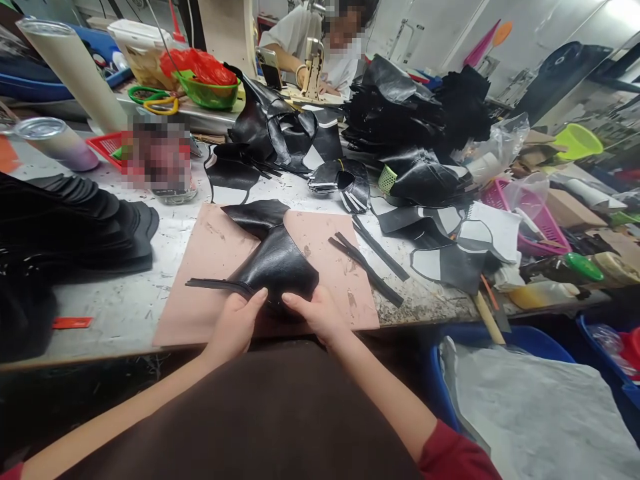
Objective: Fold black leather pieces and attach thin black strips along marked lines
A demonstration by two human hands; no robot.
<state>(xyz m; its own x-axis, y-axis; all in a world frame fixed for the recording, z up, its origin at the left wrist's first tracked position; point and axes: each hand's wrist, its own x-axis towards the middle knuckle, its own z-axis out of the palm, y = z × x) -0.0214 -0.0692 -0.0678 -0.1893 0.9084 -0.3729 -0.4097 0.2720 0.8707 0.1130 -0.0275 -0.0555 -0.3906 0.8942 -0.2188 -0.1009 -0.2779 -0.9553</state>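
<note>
A shiny black leather piece (275, 261) is held by its near edge between both my hands, over a pink board (175, 300). My left hand (239, 319) grips the left part of that edge, thumb on top. At the right part, my right hand (316, 312) pinches it the same way; the fingers beneath are hidden. Thin black strips (213, 284) stick out leftward beside my left hand; whether it holds them too I cannot tell. Another black leather piece (257, 217) lies behind on the board. More loose black strips (367, 270) rest at the board's right edge.
Stacked black pieces (100, 227) stand at left, more black pieces (395, 110) at the back. Cut black-and-white pieces (425, 230) and a pink basket (540, 233) are on the right. A blue bin (435, 373) stands below the table edge. Across the table, a person sits by a sewing machine (314, 70).
</note>
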